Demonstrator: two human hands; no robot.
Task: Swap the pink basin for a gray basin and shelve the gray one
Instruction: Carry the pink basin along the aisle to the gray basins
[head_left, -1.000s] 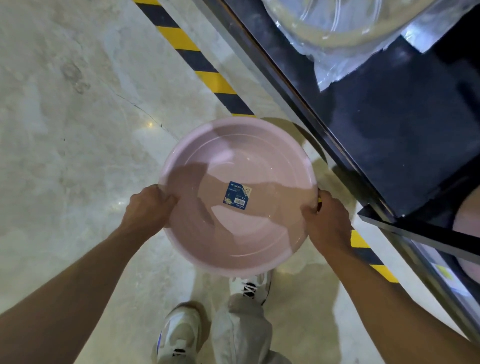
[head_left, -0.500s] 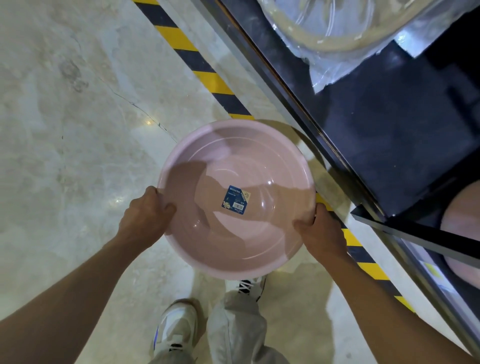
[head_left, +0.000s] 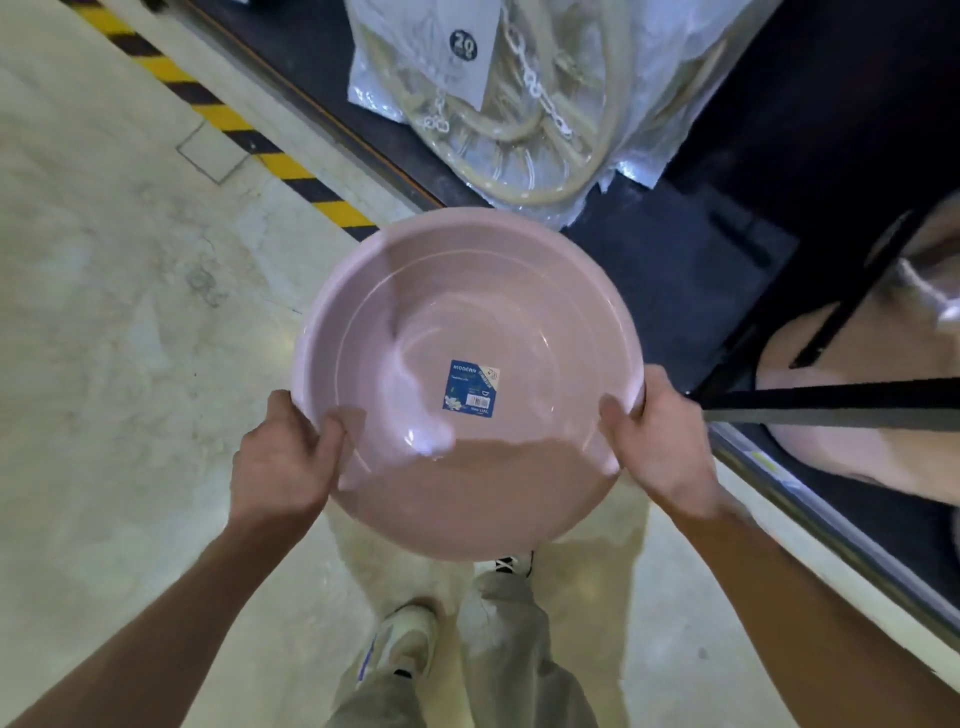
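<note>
Pink basin (head_left: 467, 379): round, open side up, carried level at waist height between both hands, over the floor (head_left: 130, 312) and partly over the edge of the dark shelf (head_left: 675, 270) ahead and to the right. Contents: nothing loose; a blue label (head_left: 471, 387) is stuck to the inside bottom. Left hand (head_left: 283, 457): closed on the near-left rim, thumb inside the wall, fingers under it. Right hand (head_left: 662, 441): closed on the near-right rim in the same manner, thumb in, fingers beneath. Both grips sit on the side of the basin nearest the body, so the far rim reaches out unsupported toward the shelf. Key relation: the shelf runs diagonally from upper left to lower right, and the right hand is the nearer one to it; the basin's far-right rim already overhangs the shelf board. Being round, the basin has no long axis to line up. Shelf contents: a bagged wire item (head_left: 509, 98) in clear plastic at the far end, just beyond the basin's rim; lower right, behind a dark rail (head_left: 831, 402), another pink basin (head_left: 852, 415), partly hidden. Gray basin: not in view. Striped tape (head_left: 228, 124) marks the floor along the shelf base. Judgement: the pink one is yet to be set down, likely with its fellow to the right; the swap has not begun.
</note>
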